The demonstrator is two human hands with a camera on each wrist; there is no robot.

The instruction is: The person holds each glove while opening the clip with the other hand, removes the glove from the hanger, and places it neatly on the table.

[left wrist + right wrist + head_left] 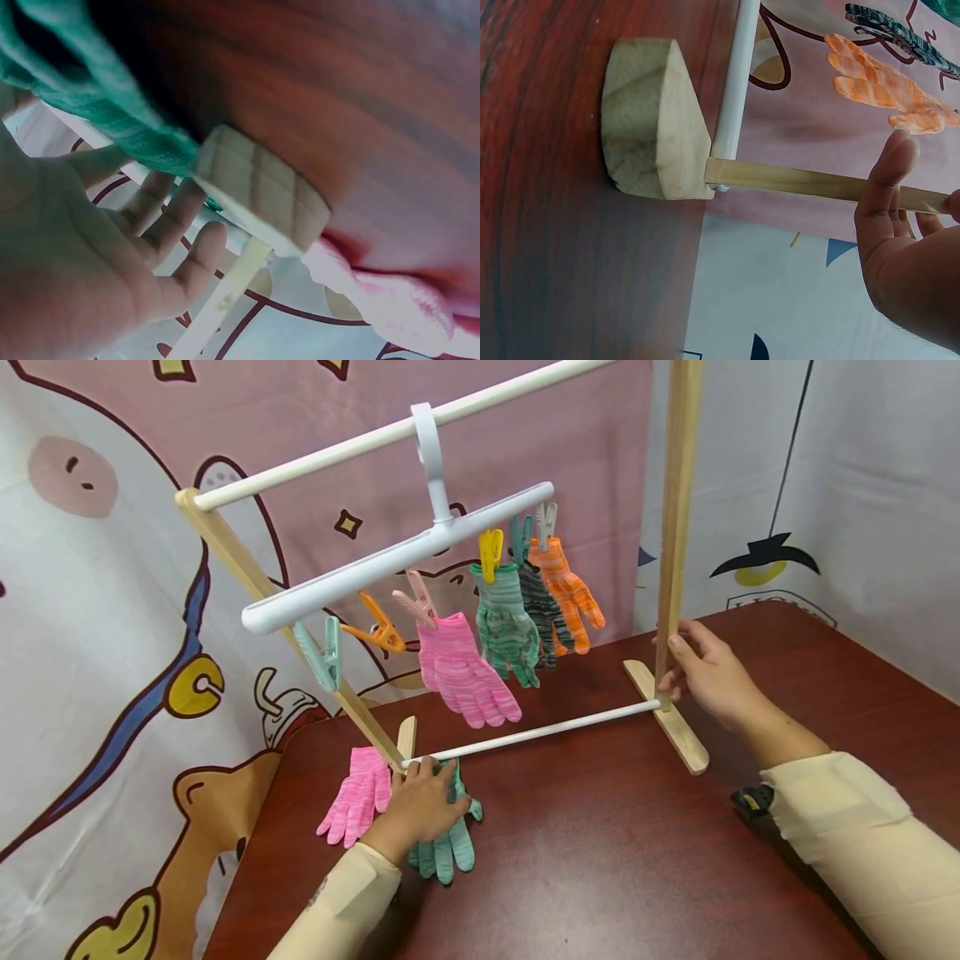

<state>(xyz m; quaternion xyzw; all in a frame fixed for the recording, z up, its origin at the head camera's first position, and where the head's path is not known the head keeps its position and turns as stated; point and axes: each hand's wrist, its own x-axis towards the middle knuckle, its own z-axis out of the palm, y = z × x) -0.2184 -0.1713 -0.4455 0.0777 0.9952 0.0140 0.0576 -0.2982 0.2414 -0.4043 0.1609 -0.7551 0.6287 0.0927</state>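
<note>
A wooden rack with a white top rail [337, 450] stands on the table. My right hand [708, 672] grips its right post [677, 527] low down, thumb on one side. The right wrist view shows that hand [907, 247] round the post [802, 180]. My left hand [426, 806] is by the left post's base, above a green glove [444, 853]; its fingers [161, 217] are loosely extended near the wooden foot [259, 187]. On the rail hangs a white hanger [390, 553] with clipped gloves: pink [465, 672], green [506, 627], black-grey [542, 602] and orange [567, 593].
A pink glove [358, 797] lies on the table left of my left hand. Unused clothespins hang on the hanger, one mint [324, 652] and one orange [382, 627]. A white lower bar [540, 732] joins the rack's feet. Behind is a printed cloth [600, 468].
</note>
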